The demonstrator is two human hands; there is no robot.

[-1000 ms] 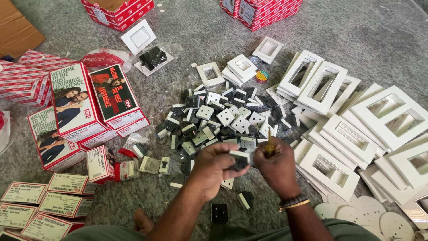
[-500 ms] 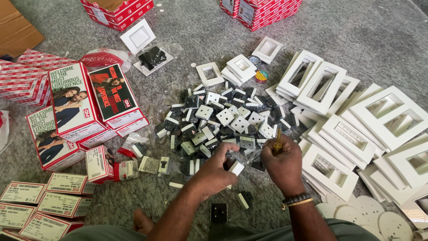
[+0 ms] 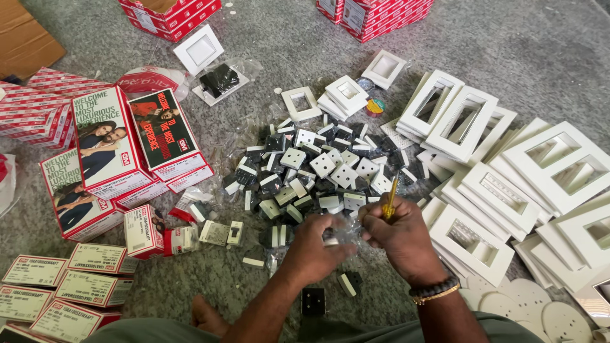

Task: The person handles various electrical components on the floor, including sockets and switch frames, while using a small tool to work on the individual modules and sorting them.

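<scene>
In the head view, the left hand (image 3: 316,246) was clenched around a small white switch module (image 3: 331,241) wrapped in clear plastic, held just above the grey floor (image 3: 267,70) near its front edge, directly in front of the heap of white and black modules (image 3: 318,171). The right hand (image 3: 400,236) was closed on a yellow-handled screwdriver (image 3: 389,198), its handle pointing up and away, the tip hidden between the two hands. Doing this well, by my judgement, called for the left hand to pin the module square and steady while the right kept the tool in line with it, pressing gently so the tip did not slip into the palm. White frame plates (image 3: 483,190) lay stacked towards the floor's right edge; red cartons (image 3: 108,152) lay towards the left.
</scene>
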